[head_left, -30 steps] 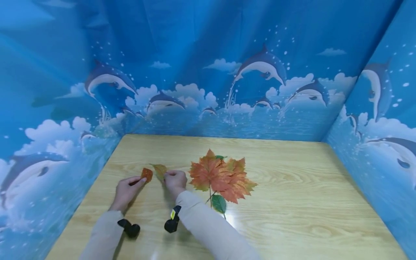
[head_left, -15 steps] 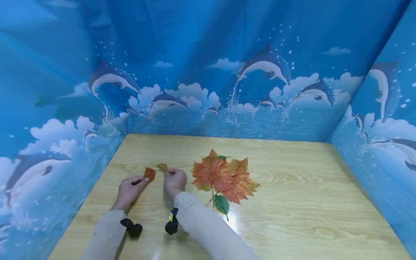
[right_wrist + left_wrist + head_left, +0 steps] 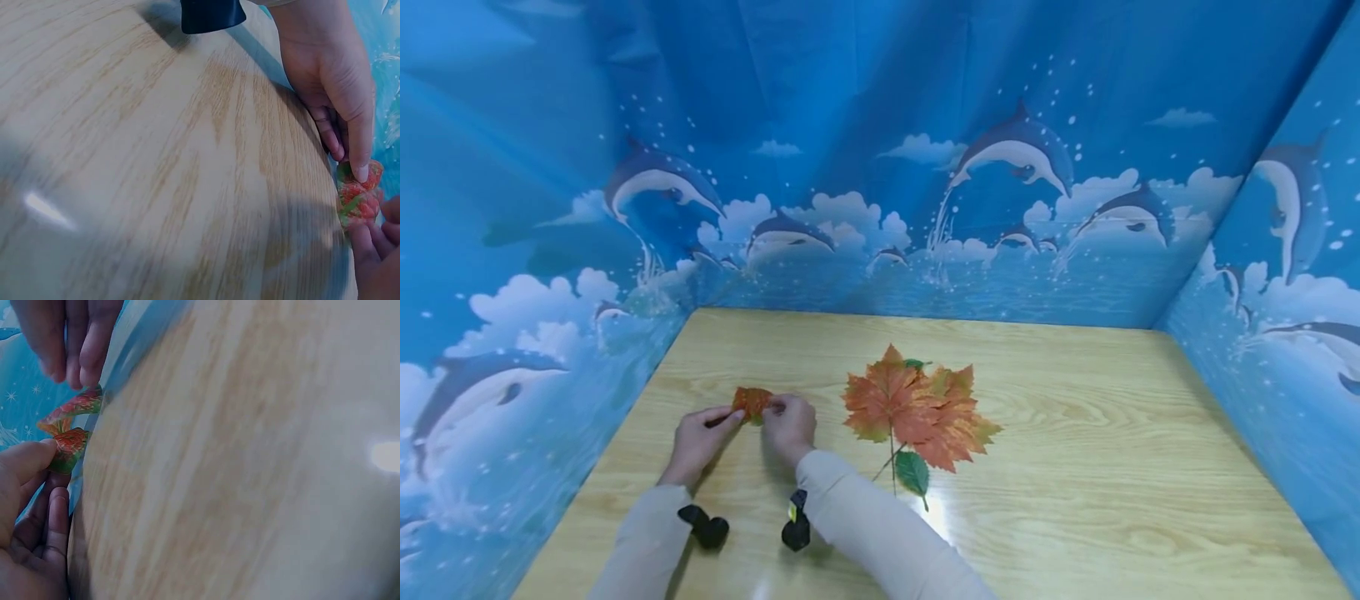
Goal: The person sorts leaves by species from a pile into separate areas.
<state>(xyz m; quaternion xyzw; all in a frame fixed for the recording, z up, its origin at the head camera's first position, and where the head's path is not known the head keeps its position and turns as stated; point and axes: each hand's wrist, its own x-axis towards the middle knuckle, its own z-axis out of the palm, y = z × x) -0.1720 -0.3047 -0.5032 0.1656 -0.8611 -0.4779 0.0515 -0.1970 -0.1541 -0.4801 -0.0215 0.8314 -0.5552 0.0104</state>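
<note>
My left hand (image 3: 696,440) pinches a small orange-red leaf (image 3: 747,400) between thumb and fingers, over the left part of the table. Close on its right, my right hand (image 3: 792,427) pinches a second leaf, red and green in the left wrist view (image 3: 78,406). There the two leaves stand one above the other, the left hand's leaf (image 3: 70,450) lower. In the right wrist view the leaves overlap between both hands' fingertips, and the right thumb (image 3: 359,150) lies against the upper one. Part of the second leaf is hidden behind the fingers in the head view.
Large orange maple leaves (image 3: 887,396) lie overlapped in mid-table, their stems toward me. A green leaf (image 3: 912,472) sits just below them, and another green leaf (image 3: 916,363) peeks out behind. Blue dolphin-print curtains (image 3: 865,275) border the wooden table (image 3: 1112,450).
My right hand has moved left, bringing its yellowish leaf up to the left hand's orange-red leaf, so the gap between them has closed. The left hand has barely moved; the maple leaves lie as before.
</note>
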